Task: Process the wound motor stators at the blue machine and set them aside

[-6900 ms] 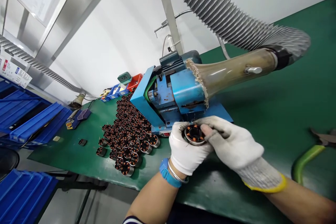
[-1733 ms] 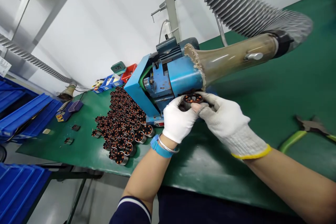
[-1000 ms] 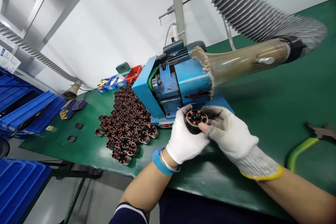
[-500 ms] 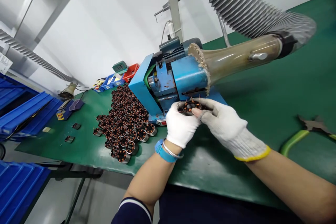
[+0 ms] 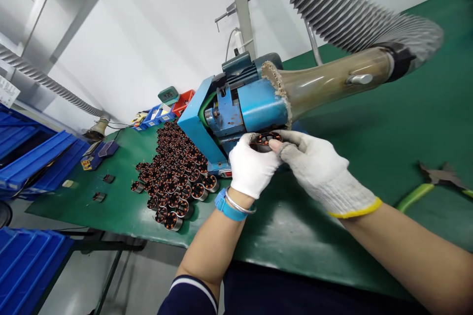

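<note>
The blue machine (image 5: pixel 262 103) blocks the way ahead, packed coil rings (image 5: pixel 177 170) the left; room to pass lies across the tabletop (image 5: pixel 369 142) between machine and pliers (image 5: pixel 441 177).

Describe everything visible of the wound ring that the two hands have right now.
The wound ring is a short, round part with a dark rim and copper-orange windings spaced around its open middle. It looks like metal wire on a dark core. Its top is seen at a shallow angle; gloves hide most of its side. The left hand and right hand grip opposite sides, in front of the blue machine. Whether it touches the machine is unclear.
</note>
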`<state>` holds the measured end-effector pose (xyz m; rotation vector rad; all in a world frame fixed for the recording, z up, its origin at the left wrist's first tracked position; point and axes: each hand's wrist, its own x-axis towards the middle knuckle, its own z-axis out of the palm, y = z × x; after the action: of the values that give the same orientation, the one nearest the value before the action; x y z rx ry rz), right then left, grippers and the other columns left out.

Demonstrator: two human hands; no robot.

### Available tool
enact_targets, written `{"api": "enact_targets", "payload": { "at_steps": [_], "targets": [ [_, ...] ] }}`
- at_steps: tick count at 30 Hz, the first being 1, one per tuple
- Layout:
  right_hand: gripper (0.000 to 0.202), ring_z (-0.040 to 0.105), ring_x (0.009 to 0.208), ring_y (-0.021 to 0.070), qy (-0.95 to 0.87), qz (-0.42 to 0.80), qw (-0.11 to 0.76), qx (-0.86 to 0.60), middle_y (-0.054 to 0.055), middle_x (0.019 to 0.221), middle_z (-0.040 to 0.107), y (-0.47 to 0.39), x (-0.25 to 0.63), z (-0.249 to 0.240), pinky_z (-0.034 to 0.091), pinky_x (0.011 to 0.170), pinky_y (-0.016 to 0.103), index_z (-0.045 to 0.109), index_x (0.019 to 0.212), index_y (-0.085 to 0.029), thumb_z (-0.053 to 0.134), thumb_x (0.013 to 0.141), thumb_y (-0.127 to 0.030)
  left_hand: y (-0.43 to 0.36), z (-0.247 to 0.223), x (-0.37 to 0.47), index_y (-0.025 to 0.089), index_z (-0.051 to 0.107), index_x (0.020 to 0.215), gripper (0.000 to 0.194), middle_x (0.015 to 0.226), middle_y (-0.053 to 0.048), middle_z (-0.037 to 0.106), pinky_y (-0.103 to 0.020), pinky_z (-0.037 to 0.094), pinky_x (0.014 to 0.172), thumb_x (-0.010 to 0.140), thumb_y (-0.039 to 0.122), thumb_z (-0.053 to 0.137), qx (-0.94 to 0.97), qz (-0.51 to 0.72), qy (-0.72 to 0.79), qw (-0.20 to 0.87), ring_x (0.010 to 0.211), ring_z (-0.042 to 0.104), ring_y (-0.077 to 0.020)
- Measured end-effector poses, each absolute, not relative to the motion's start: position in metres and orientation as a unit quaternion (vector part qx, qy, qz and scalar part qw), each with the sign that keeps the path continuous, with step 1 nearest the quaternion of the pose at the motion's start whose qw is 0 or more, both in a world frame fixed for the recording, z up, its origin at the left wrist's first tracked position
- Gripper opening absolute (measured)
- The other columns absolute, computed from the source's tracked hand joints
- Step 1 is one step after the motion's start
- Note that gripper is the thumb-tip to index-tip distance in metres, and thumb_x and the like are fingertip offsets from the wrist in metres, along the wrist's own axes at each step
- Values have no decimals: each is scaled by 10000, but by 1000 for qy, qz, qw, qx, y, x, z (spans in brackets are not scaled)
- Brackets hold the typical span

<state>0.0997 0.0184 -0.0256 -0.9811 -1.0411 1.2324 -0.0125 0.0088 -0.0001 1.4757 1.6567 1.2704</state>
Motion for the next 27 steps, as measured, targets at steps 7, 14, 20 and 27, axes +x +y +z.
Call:
{"api": "enact_targets", "payload": {
  "at_steps": [7,14,20,27],
  "targets": [
    [227,788,889,303,-440,538,590,-410,69,862,802,21,103,-25,684,807,390,785,906,-237,815,712,-351,9,-1,-7,234,607,790,236,693,12,672,-279,482,650,698,324,805,556,478,636,240,660,613,-172],
    [347,791,914,313,-423,545,596,-410,102,916,809,19,102,-28,683,824,393,749,956,-210,825,682,-410,9,-8,-5,234,597,810,255,718,2,656,-276,452,641,715,359,797,563,476,638,221,695,603,-181],
    [281,788,840,283,-445,526,604,-400,86,871,804,23,101,-30,685,765,363,757,942,-217,811,736,-399,13,-7,-5,226,580,782,280,691,13,649,-278,442,634,727,372,812,559,484,633,228,651,590,-164],
    [374,719,611,217,-498,484,584,-421,45,792,777,2,105,-56,630,536,288,753,1055,-217,841,724,-367,-11,-19,-11,217,686,927,439,825,-9,739,-320,553,736,603,347,953,554,505,599,282,737,672,-190]
  ]
}}
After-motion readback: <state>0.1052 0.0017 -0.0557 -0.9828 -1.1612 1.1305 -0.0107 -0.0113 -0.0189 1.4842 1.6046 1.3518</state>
